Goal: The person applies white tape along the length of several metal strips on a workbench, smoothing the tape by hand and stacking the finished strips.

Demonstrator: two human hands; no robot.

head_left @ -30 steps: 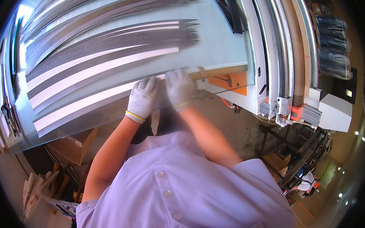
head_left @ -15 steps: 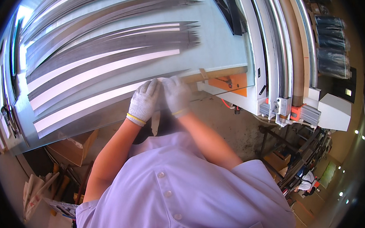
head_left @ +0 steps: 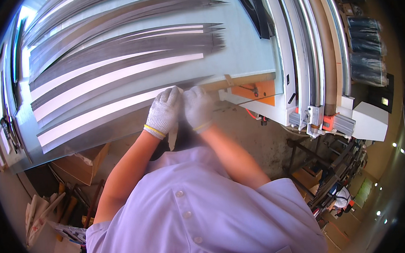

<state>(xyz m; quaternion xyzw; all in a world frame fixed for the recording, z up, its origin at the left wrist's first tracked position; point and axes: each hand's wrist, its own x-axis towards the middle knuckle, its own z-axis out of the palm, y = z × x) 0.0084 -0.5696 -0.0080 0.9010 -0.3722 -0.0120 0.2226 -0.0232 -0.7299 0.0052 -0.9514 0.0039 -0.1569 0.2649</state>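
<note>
Both my hands wear white knit gloves and meet at the near edge of a pale work table (head_left: 248,41). My left hand (head_left: 163,111) and my right hand (head_left: 198,107) press side by side on the nearest long, thin metal strip (head_left: 96,114), at its right end. Several more grey and white strips (head_left: 116,62) lie in rows across the table beyond it. What the fingers pinch is hidden by the gloves.
A white machine frame with rails and orange parts (head_left: 309,75) stands to the right. Cardboard boxes (head_left: 83,162) and scrap lie under the table at the left. Another person (head_left: 341,197) stands far off at the lower right.
My right hand has slid left along the table edge until it touches my left hand. My left hand has stayed nearly still.
</note>
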